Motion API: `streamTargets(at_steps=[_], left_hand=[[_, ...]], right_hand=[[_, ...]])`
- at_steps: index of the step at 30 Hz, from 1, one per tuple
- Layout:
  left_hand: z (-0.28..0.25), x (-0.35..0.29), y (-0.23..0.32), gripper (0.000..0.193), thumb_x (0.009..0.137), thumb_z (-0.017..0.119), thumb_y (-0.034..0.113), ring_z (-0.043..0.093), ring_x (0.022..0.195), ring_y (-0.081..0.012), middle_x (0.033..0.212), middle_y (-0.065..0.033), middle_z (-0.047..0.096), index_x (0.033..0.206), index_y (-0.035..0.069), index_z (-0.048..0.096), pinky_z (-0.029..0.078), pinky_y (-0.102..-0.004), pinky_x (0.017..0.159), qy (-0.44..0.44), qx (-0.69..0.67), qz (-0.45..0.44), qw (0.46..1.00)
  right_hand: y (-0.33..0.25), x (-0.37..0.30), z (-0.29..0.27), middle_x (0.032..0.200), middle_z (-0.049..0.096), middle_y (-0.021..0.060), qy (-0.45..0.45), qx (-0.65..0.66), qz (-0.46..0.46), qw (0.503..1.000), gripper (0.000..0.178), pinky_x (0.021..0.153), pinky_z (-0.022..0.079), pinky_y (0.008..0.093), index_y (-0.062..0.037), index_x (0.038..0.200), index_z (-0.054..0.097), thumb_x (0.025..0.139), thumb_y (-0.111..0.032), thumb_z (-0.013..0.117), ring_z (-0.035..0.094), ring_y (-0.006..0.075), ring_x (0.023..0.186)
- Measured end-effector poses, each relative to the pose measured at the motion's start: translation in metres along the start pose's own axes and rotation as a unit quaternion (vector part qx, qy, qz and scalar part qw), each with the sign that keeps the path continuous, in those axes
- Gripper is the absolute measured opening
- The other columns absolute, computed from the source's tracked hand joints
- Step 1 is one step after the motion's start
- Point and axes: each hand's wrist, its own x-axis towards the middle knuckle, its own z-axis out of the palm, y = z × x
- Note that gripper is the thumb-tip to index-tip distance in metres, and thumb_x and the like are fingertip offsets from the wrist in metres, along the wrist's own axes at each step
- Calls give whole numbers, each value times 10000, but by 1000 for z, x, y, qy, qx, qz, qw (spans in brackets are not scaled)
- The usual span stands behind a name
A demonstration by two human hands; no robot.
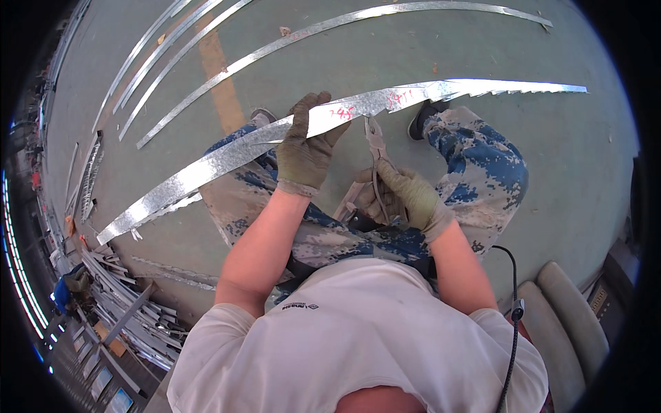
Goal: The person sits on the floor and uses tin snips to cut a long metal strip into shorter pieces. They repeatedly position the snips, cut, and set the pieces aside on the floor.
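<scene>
A long shiny galvanized sheet-metal strip (227,153) lies across my front, raised over my knees, with red handwritten marks near its middle. Jagged, tooth-like cuts run along its near edge toward the right end. My left hand (303,148), in an olive work glove, is closed round the strip left of the marks, fingers over its far edge. In my gloved right hand (406,196) is a pair of metal pliers (375,138), gripped by the handles. Their jaws are at the strip's near edge, just right of my left hand; whether they bite the metal cannot be made out.
More metal strips (275,47) lie on the green floor (551,172) beyond. A heap of metal offcuts (131,310) is at lower left. Cushioned seat parts (561,323) stand at lower right, near a black cable (514,282). My camouflage-clad knees (482,158) flank the work.
</scene>
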Motion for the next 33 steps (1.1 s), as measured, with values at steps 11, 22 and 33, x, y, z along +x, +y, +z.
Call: streamTargets(at_steps=[11,22,33], left_hand=[[2,-1,0,388,1067,566,323,578,1323,-346,1429,-148,564,1316,25,584,590,-531,1047,9,74,10,997],[9,-6,5,410,1061,576,343,615,1281,-314,1404,-130,597,1353,55,572,581,-517,1056,32,126,27,991],[0,-11,32,386,1023,645,300,580,1302,-406,1371,-159,626,1311,47,609,579,-557,1033,50,-10,34,998]], right_hand=[[7,7,-3,705,663,71,-157,149,-11,976,499,413,444,307,-28,1070,685,1069,-498,517,582,162,496],[26,17,-6,649,584,20,-309,350,58,882,551,396,428,305,-30,1078,674,1046,-556,514,516,135,455],[18,24,-16,848,693,38,-335,282,-26,899,560,499,542,321,19,1289,619,1105,-474,426,636,153,591]])
